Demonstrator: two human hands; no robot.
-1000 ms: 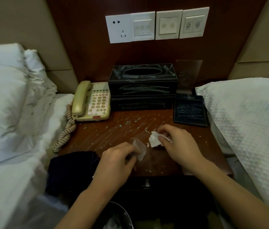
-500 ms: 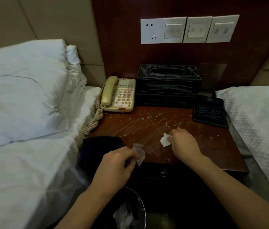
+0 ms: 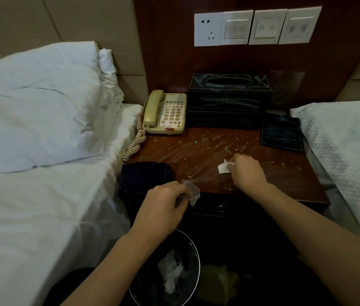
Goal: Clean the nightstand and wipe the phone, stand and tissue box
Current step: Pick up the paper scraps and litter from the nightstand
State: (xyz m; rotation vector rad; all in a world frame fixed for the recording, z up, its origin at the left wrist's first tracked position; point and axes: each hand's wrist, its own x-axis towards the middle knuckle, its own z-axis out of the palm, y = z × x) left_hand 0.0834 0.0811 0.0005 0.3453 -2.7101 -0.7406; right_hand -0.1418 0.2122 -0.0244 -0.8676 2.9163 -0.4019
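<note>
The brown nightstand (image 3: 302, 184) is strewn with pale flecks and smears. At its back stand a cream phone (image 3: 165, 112), a black tissue box (image 3: 229, 100) and a clear stand (image 3: 287, 89). My right hand (image 3: 248, 173) pinches a small white paper scrap (image 3: 223, 167) against the tabletop. My left hand (image 3: 163, 206) holds a crumpled clear plastic wrapper (image 3: 191, 192) just off the front edge, above the bin.
A black bin (image 3: 187, 272) with white waste stands on the floor below my left hand. A dark cloth (image 3: 143, 177) lies on the front left corner. A black tray (image 3: 281, 134) sits at the right. Beds with white pillows (image 3: 33, 102) flank the nightstand.
My left hand has drawn the clear wrapper back from the tabletop past the front edge, toward the bin. My right hand stays on the white scrap. The view has shifted left and down.
</note>
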